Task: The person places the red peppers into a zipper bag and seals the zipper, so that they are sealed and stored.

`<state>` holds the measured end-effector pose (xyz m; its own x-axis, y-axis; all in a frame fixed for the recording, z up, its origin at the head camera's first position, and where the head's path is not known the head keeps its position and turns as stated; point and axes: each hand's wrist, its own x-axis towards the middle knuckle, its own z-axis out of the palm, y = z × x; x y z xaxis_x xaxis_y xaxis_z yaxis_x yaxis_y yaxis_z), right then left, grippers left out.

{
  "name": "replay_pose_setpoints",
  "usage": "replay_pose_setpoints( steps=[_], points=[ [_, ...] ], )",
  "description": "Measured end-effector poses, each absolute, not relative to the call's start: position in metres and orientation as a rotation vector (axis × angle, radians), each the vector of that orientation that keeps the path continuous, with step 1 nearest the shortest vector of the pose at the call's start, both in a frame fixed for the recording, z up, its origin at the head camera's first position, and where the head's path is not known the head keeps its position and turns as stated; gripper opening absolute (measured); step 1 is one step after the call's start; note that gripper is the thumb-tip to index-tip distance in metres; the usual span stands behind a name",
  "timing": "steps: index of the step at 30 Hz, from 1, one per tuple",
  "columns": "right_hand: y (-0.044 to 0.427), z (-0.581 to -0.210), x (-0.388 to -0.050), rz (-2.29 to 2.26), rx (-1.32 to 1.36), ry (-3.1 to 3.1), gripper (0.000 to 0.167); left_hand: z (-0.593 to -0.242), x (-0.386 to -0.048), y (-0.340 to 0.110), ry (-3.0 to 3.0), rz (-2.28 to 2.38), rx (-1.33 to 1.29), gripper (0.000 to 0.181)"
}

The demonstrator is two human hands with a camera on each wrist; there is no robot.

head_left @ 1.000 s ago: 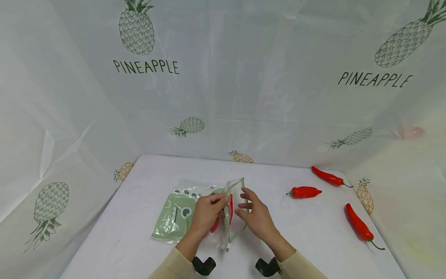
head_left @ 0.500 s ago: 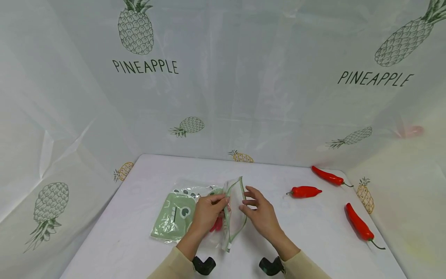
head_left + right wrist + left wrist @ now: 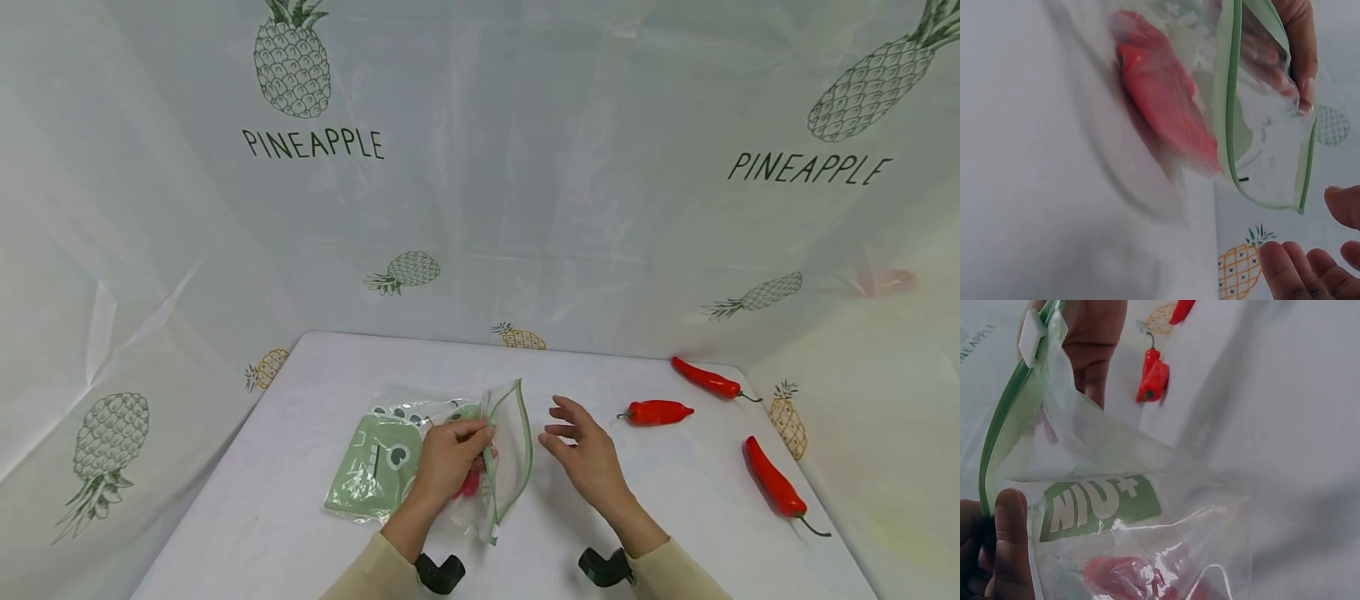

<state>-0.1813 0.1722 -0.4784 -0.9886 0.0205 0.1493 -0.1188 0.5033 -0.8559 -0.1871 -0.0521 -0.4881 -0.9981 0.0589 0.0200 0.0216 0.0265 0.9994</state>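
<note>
In the head view, my left hand [image 3: 446, 458] pinches the near rim of a clear zip bag [image 3: 527, 433] with a green seal strip. The bag's mouth gapes toward the right. Through the plastic in the right wrist view shows a red chili pepper [image 3: 1163, 103]; the bag partly blurs it, and I cannot tell how many lie inside. A white slider [image 3: 1033, 336] sits at one end of the strip. My right hand [image 3: 588, 454] holds nothing and hovers right of the mouth, apart from it, fingers loosely bent.
Several loose red chili peppers lie on the right of the white table [image 3: 247, 533], one pepper [image 3: 660, 413] nearest the hands. A packaged green bag [image 3: 371, 467] with a cartoon face lies left, partly behind the left hand. Pineapple-print sheeting [image 3: 562, 208] surrounds the table.
My right hand has drawn away from the bag's rim to the right. Red pepper seen at the mouth earlier now sits deeper inside the bag. The left hand has stayed in place.
</note>
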Motion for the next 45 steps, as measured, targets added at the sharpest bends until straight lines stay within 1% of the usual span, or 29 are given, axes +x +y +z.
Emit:
replay_pose_setpoints(
  steps=[8,17,34,45],
  points=[
    [0.197,-0.48,-0.184,1.477,0.009,-2.604,0.06,-0.49,-0.186,-0.054,2.227,2.174,0.09,0.029],
    [0.237,-0.478,-0.185,1.408,-0.109,-2.653,0.06,-0.49,-0.186,-0.054,2.219,2.197,0.094,0.027],
    [0.318,-0.481,-0.173,1.091,-0.264,-2.706,0.063,-0.493,-0.185,-0.056,2.227,2.187,0.105,0.031],
    [0.376,-0.484,-0.171,0.93,-0.47,-2.696,0.064,-0.494,-0.184,-0.058,2.254,2.133,0.081,0.031]
  ],
)
